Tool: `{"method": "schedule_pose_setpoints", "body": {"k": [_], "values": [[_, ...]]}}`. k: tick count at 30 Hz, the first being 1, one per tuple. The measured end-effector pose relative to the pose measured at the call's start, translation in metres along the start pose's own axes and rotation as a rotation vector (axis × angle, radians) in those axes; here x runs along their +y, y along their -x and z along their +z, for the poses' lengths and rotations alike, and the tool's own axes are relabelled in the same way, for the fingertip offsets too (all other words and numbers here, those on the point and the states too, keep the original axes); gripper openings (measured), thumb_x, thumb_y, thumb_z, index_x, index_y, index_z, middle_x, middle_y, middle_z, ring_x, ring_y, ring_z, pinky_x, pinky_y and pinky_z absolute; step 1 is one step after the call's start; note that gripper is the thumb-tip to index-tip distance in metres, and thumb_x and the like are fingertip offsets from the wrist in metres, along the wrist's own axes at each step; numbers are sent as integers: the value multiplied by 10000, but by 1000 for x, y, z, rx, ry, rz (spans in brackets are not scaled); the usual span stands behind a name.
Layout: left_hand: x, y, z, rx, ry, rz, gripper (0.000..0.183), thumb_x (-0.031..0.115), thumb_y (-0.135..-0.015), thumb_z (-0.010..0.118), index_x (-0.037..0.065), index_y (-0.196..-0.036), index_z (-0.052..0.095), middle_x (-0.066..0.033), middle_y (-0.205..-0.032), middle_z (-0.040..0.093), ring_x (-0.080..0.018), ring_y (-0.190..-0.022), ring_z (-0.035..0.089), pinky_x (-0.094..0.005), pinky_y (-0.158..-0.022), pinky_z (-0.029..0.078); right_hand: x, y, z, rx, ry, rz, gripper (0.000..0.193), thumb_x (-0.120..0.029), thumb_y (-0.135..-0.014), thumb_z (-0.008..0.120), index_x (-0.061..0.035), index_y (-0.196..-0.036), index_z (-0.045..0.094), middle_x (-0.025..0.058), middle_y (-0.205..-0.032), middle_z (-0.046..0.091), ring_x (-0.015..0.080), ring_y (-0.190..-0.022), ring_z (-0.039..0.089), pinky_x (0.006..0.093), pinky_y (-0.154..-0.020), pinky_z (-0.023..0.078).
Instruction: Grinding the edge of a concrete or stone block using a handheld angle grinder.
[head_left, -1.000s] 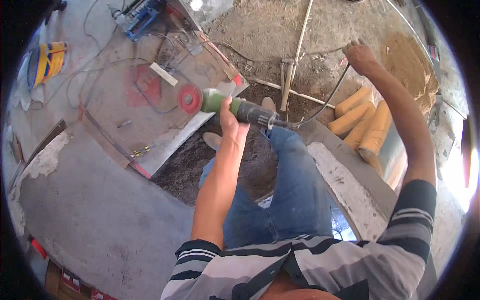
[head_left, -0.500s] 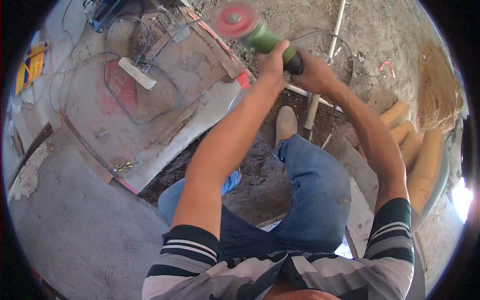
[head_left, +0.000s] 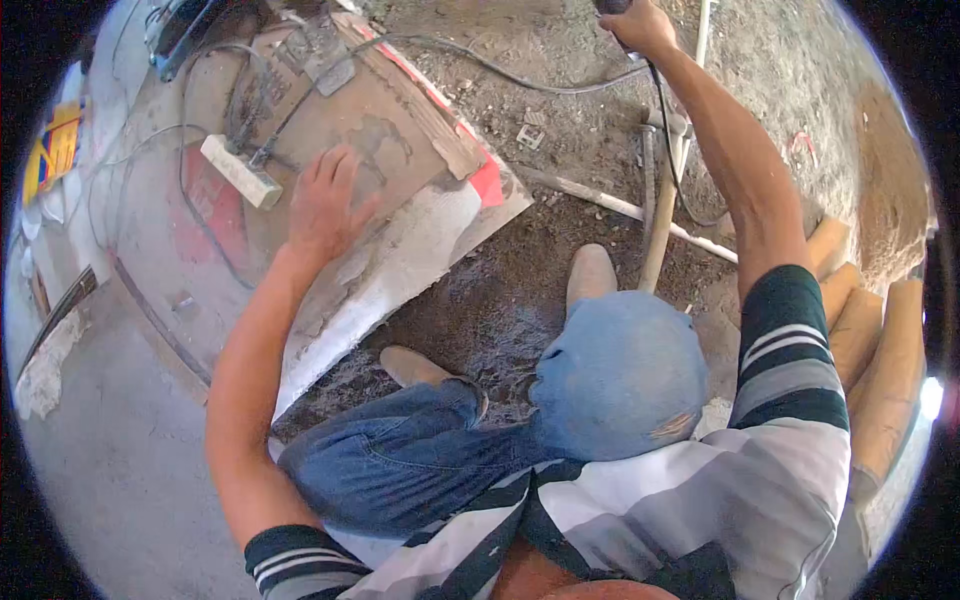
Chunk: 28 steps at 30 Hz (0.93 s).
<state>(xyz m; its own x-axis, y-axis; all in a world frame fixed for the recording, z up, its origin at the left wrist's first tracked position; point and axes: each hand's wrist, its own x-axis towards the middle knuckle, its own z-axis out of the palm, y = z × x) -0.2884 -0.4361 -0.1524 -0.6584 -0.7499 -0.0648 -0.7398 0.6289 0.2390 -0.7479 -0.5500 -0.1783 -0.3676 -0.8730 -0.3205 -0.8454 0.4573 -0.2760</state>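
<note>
My left hand [head_left: 328, 205] rests on the dusty board [head_left: 402, 185], its fingers stretched out and a little apart, with nothing in them. Just to its left lies a pale power strip [head_left: 240, 172] with dark plugs and cords. At the top edge, my right hand [head_left: 650, 30] is wrapped round the dark end of the angle grinder [head_left: 611, 5]. The grinder's green body and disc are out of the picture. A black cord [head_left: 658, 100] hangs from beneath that hand to the ground.
Pale pipes [head_left: 590, 194] cross the dug soil [head_left: 500, 325] beside my feet. The slab's broken white edge [head_left: 345, 325] borders this soil. Long brown rolls [head_left: 890, 370] lie at the right, near a brown soil heap [head_left: 885, 190]. A yellow bag [head_left: 60, 150] sits far left.
My left hand has let go of the angle grinder and come down left onto the board. My right hand has carried the grinder up and right, mostly out of view. My body is lower.
</note>
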Motion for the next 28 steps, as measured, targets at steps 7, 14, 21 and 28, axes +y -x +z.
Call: {"method": "schedule_pose_setpoints", "body": {"k": [7,14,21,28], "values": [[-25,-6,8,-127,-82,61,552,284,-768,650,56,-1235,466,-130,-1346,399,-339,-1240,368,-449,-1012,331,11,-17,9,-5,-347,-153,618,-337,-654,727,-64,-1173,533,182,-956,653,344,-900,635,443,-767,508],[-33,-57,48,7,-26,203,566,271,-768,651,76,-1252,432,-126,-1342,386,-352,-1251,340,-473,-1026,309,5,-23,5,12,-77,98,657,-304,-709,697,-102,-1285,454,188,-1137,592,323,-1073,568,425,-874,468],[-38,-59,63,124,43,260,570,269,-773,631,77,-1256,398,-140,-1338,373,-359,-1252,334,-507,-1051,240,37,-22,28,-54,-70,60,728,-335,-722,702,-90,-1336,396,214,-1143,582,337,-1073,563,437,-862,477],[-41,-59,64,80,-2,261,605,335,-789,610,119,-1294,356,-113,-1389,302,-335,-1295,277,-522,-1061,205,82,45,15,-63,94,57,832,-367,-775,678,-73,-1430,258,241,-1422,341,387,-1333,312,444,-1047,340]]}}
